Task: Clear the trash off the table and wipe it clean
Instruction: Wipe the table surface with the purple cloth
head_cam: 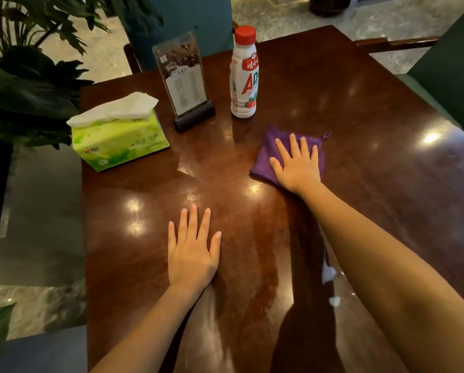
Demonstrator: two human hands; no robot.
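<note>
My right hand (298,164) lies flat, fingers spread, grip unclosed, pressing the purple cloth (265,157) on the glossy tabletop (360,109) near its middle, just in front of the bottle (243,76); left hand (191,251) flat and empty on bare wood; tissue pack (120,135) far left

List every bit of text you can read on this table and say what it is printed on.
"AD" in large red letters: white bottle with the red cap.
Red band above it on the bottle: script too stylised to read.
Green tissue pack: small print, too blurred to read.
Acrylic sign stand: rows of fine print, too small to read.
Purple cloth: no text.
</note>
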